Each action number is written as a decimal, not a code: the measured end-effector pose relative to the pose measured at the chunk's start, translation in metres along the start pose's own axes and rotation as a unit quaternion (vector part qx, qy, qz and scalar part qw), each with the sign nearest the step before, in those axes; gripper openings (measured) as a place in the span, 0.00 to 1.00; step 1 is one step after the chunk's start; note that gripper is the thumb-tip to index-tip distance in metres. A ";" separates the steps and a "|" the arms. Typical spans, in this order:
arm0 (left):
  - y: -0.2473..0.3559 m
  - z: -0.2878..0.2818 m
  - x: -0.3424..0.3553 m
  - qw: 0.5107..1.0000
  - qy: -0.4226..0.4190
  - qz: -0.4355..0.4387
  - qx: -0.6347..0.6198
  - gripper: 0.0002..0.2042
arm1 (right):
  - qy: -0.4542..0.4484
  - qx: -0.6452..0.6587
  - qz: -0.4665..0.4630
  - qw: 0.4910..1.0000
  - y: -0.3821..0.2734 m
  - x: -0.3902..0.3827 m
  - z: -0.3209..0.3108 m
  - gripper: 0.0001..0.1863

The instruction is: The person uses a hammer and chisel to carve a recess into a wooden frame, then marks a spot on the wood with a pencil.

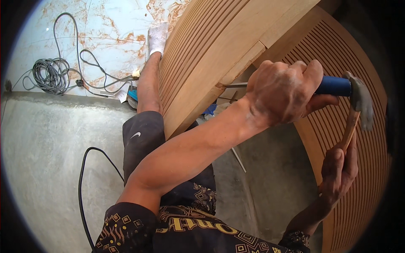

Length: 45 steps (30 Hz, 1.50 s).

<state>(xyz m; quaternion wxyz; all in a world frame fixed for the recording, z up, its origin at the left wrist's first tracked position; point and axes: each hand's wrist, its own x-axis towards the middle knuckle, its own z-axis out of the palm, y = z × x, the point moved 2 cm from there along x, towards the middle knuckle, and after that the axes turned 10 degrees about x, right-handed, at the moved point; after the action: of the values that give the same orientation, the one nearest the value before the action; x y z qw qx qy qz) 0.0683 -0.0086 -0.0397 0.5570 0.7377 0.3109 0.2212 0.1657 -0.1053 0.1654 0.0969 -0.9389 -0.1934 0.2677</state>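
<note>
My left hand (284, 90) is wrapped round the blue handle of a chisel (333, 86). The chisel's metal blade points left and its tip meets a recess cut in the edge of a grooved, curved wooden panel (236, 52). In my right hand (339, 170) is the wooden handle of a claw hammer (361, 101). The hammer's metal head is at the butt of the chisel handle, seemingly touching it. My left hand hides part of the chisel between blade and handle.
Another curved, grooved wooden panel (337, 122) stands at the right. My leg (149, 80) lies along the near panel, its foot in a white sock. Coiled grey cable (50, 76) rests on marbled tiles, near a teal tool (132, 93). A black cable (83, 185) loops over the concrete floor.
</note>
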 end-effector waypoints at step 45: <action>0.021 -0.001 -0.002 0.995 -0.082 -0.005 -0.054 0.29 | 0.059 0.204 0.059 0.975 0.003 0.029 0.016 0.29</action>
<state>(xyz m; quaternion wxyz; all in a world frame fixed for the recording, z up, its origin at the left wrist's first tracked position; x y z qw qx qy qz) 0.0704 -0.0131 -0.0189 0.6210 0.7203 0.2557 0.1735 0.1802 -0.0947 0.1376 0.2817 -0.9234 -0.0733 0.2503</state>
